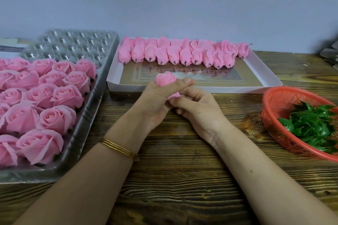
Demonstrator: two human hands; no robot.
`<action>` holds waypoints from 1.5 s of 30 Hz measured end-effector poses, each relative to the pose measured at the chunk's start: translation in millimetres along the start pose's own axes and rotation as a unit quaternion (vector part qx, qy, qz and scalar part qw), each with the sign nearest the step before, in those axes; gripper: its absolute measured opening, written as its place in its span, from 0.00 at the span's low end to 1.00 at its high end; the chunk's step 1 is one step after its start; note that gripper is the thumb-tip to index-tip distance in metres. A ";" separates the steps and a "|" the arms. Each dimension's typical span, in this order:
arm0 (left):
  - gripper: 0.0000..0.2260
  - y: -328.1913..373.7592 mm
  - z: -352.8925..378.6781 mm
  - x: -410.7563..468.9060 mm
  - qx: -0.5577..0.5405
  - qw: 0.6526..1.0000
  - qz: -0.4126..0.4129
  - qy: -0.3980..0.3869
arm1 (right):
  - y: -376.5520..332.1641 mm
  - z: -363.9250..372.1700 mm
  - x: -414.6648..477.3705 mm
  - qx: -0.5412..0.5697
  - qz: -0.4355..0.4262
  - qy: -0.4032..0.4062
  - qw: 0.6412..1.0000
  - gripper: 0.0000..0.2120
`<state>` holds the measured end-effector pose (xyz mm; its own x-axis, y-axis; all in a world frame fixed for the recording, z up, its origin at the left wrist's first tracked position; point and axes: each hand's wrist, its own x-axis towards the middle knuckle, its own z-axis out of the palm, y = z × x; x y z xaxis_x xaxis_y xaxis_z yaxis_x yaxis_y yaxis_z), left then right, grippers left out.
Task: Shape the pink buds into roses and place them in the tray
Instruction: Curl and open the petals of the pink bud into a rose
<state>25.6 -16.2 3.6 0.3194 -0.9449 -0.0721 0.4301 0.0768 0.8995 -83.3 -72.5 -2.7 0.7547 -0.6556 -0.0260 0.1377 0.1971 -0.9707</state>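
Head view: I am reading one worn camera, nearest things first.
Table [182,179]: dark wood grain; both forearms cross it toward the middle.
Left wrist: thin gold bangles [120,147] sit on it.
Left hand [153,100]: fingers curled round the held bud [165,78], with one digit laid across its front.
Right hand [197,107]: fingertips [176,105] pinch the bud's lower end, where a little pink shows between the two hands.
Held bud: raised off the table, just in front of the white box, top upward, petals wrapped tight (no outer petal looks folded back yet).
Step in hand: I judge shaping has only begun on this bud; it is not ready to be placed.
Tray [102,86]: clear plastic, at the left; its near cups are filled with finished roses [45,97], open-petalled and packed touching.
Empty cups [73,45]: at the tray's far end, beyond the last roses.
Red basket [274,102]: at the right edge, holding green leafy pieces [311,128].
White box [201,88]: beyond the hands; the waiting buds [175,53] lie in rows along its far side, stubs toward me.
Next move: I expect the outer petals must be eased outward one by one while the base stays pinched, with light pressure as they look thin; the rose then belongs in the nearest empty cup.
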 end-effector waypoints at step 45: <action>0.27 -3.1 -2.8 1.5 0.067 0.997 0.033 0.000 | -2.4 1.8 -1.5 -0.026 -0.002 0.000 1.000 0.07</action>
<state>27.1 -17.0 -0.4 0.3432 -0.9392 -0.0109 0.2920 0.0957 0.9516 -83.6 -70.6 0.1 0.7547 -0.6557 -0.0227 0.1067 0.1568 -0.9819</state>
